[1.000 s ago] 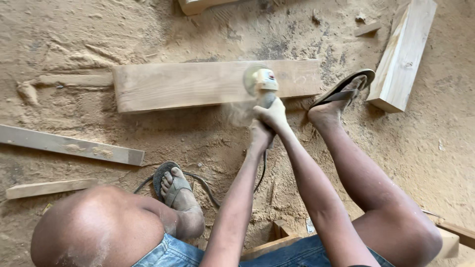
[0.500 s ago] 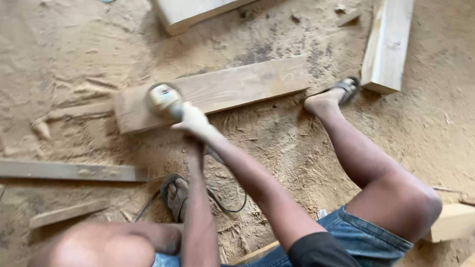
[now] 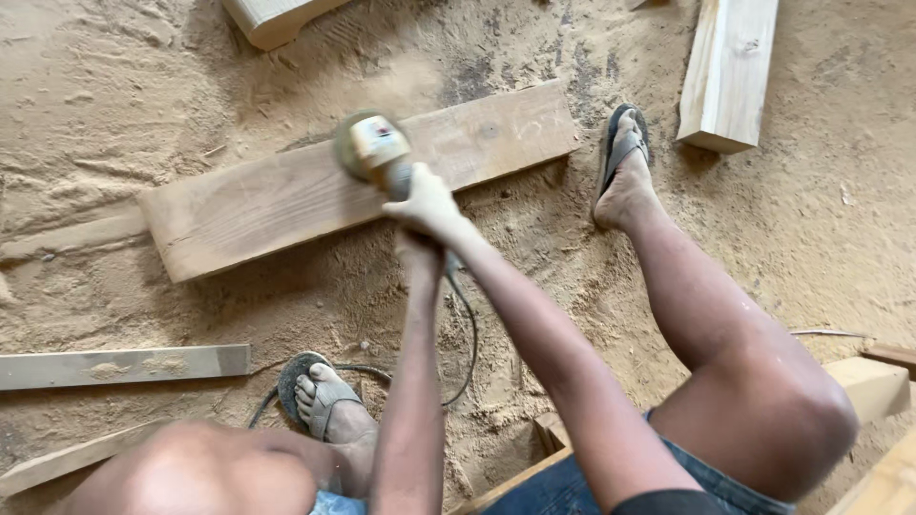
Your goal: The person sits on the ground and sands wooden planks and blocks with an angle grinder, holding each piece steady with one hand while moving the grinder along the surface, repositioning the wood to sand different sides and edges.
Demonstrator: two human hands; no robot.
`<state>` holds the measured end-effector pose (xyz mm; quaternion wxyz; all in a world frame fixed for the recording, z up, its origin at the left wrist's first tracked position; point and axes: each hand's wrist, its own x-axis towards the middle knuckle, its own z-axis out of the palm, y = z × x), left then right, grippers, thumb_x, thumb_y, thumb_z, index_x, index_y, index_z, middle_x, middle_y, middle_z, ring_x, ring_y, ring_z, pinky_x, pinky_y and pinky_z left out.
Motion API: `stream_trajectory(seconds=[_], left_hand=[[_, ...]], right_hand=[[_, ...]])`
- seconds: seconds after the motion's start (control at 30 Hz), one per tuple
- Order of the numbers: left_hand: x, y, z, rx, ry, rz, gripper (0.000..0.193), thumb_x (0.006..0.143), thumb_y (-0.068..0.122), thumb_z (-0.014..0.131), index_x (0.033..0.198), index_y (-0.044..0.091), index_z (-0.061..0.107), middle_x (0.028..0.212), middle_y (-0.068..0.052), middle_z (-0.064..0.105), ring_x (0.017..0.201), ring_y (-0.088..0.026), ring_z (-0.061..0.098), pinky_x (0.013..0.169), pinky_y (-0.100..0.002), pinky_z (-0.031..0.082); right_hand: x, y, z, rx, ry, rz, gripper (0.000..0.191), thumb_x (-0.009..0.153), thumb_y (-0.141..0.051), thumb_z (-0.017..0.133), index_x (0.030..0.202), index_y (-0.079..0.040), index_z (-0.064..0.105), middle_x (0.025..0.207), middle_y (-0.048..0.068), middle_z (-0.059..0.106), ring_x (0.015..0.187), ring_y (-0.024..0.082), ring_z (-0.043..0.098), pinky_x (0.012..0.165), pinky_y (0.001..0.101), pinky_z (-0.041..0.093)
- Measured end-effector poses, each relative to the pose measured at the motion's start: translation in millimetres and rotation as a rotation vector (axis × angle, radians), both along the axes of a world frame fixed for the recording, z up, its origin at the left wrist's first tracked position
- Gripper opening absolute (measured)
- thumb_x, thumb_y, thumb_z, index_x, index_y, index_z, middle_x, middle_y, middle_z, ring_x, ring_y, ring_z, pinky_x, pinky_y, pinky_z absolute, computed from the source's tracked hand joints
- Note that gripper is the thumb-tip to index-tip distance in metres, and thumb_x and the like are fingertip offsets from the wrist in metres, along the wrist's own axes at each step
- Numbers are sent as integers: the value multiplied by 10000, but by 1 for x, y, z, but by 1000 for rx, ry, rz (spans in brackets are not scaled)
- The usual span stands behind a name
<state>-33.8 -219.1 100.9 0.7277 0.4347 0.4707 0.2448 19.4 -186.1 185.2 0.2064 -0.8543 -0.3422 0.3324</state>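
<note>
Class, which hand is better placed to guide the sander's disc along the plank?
Right, probably: the right hand grips the sander just behind its disc, over the plank; the left hand sits further back, by the cable.

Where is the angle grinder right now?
In the head view, the angle grinder sits left of centre near the top, its disc on the long wooden plank, gripped from behind by the right hand and the left hand.

A dusty hand-held sander (image 3: pixel 374 148) with a round disc rests on a long pale wooden plank (image 3: pixel 286 195). The plank lies flat on the sawdust-covered floor, slanting from near left to far right.
</note>
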Motion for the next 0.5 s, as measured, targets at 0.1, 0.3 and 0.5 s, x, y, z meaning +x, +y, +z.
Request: stream_trajectory(seconds=[0.1,0.3,0.5], left_hand=[[38,-17,5,-20,415,-244,333,999,207,524,1166,-74,589,890,-150,716,620,-187,645,556,-348,612],[110,-48,15,-22,430,-409,325,901,271,685,1014,-33,703,895,-186,802,681,-240,756,602,-383,650],[141,-46,37,-20,439,-508,498,798,366,754,1101,-13,645,980,-224,764,887,-346,796,816,-441,635]], right_hand=[[46,-23,-12,-10,43,-113,670,678,-268,826,1206,16,528,1075,189,696,970,280,735,862,390,625],[125,-68,-22,33,115,-300,627,643,-232,797,1188,-9,579,1041,146,723,893,236,743,814,361,637],[163,-81,-22,93,-78,-270,472,727,-297,813,1073,13,727,959,120,757,876,201,730,798,354,580]])
